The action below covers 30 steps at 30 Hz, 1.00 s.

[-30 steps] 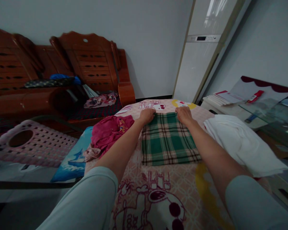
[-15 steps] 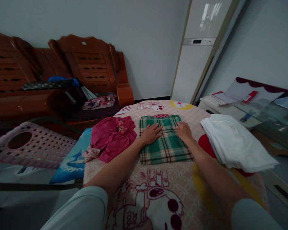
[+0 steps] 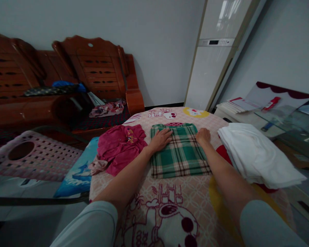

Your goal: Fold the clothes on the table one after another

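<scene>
A green plaid garment [image 3: 181, 156], folded into a rough rectangle, lies flat on the patterned cloth [image 3: 203, 202] of a round surface. My left hand [image 3: 161, 139] rests on its upper left part, fingers spread. At its upper right edge is my right hand [image 3: 203, 135], fingers curled in, with the edge of the fabric at them. A crumpled magenta garment [image 3: 121, 145] lies to the left of the plaid one. Folded white fabric [image 3: 260, 152] sits to the right, over something red [image 3: 224, 154].
Behind on the left stands a wooden sofa [image 3: 92, 75] with clothes on its seat. A pink woven basket [image 3: 41, 156] and a blue cushion [image 3: 78, 171] are at the left. At the right are papers [image 3: 243, 104] and a glass shelf [image 3: 296, 132].
My right hand has moved slightly right, from on top of the plaid garment to its upper right edge, and its fingers are more curled. My left hand has barely shifted.
</scene>
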Tool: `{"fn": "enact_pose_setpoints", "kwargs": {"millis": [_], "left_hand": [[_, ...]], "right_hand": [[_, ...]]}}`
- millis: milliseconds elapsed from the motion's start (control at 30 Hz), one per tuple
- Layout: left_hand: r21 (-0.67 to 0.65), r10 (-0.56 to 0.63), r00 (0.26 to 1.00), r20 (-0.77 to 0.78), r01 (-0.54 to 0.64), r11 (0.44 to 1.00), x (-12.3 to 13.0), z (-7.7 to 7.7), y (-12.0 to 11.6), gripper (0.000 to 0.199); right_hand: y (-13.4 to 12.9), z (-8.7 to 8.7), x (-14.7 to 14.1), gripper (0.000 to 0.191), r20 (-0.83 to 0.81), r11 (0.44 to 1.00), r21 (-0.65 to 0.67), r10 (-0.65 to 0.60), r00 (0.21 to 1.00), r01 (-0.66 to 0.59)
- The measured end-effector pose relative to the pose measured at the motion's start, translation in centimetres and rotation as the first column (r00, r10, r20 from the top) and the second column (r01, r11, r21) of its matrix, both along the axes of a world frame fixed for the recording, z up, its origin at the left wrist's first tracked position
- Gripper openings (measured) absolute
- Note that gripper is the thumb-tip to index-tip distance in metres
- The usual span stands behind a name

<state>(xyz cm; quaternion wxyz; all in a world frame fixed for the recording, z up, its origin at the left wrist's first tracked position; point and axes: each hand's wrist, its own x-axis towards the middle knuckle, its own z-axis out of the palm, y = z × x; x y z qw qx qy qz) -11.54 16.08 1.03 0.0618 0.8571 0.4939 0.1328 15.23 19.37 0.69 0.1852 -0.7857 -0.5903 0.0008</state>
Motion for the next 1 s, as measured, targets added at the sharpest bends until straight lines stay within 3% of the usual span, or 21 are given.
{"fn": "enact_pose_setpoints", "kwargs": {"millis": [133,200,367,467,600,700,767,833,1000], "left_hand": [[-0.002,0.365,0.930,0.030,-0.365,0.931,-1.8,0.8,3.3,0.050],[-0.061,0.445,0.895,-0.030,-0.446,0.893,-2.5,1.0,4.8,0.052],[-0.126,0.435,0.894,-0.106,-0.446,0.886,-3.3,1.8,7.8,0.059],[-0.221,0.408,0.909,-0.091,-0.418,0.881,-3.9,2.3,9.1,0.050],[-0.241,0.373,0.927,0.041,-0.353,0.904,-4.7,2.1,9.8,0.037],[-0.215,0.347,0.912,0.217,-0.302,0.929,-4.9,1.5,9.6,0.035],[-0.192,0.320,0.896,0.307,-0.271,0.943,-4.9,1.3,9.3,0.038],[-0.178,0.285,0.891,0.353,-0.235,0.956,-4.9,1.5,8.8,0.037],[-0.132,0.217,0.890,0.401,-0.179,0.975,-5.2,4.0,6.2,0.025]], "right_hand": [[1.1,0.1,-0.3,0.038,0.015,0.995,0.062,0.073,0.997,-0.074],[2.0,0.2,-0.6,0.042,-0.015,0.994,0.032,0.103,0.995,-0.103],[4.7,0.8,-0.7,0.047,-0.112,0.993,-0.007,0.119,0.987,-0.121],[6.0,1.1,-0.1,0.045,-0.179,0.996,-0.012,0.089,0.980,-0.093],[7.0,1.0,0.6,0.023,-0.306,0.997,-0.039,0.053,0.951,-0.068],[7.1,0.5,0.8,0.012,-0.391,0.999,0.027,0.046,0.919,-0.039],[6.8,0.4,0.7,0.011,-0.498,0.994,0.105,0.081,0.864,-0.032],[6.3,0.7,0.6,0.014,-0.636,0.981,0.194,0.138,0.759,-0.015],[3.2,3.1,1.1,0.026,-0.821,0.936,0.350,0.322,0.472,-0.031]]}}
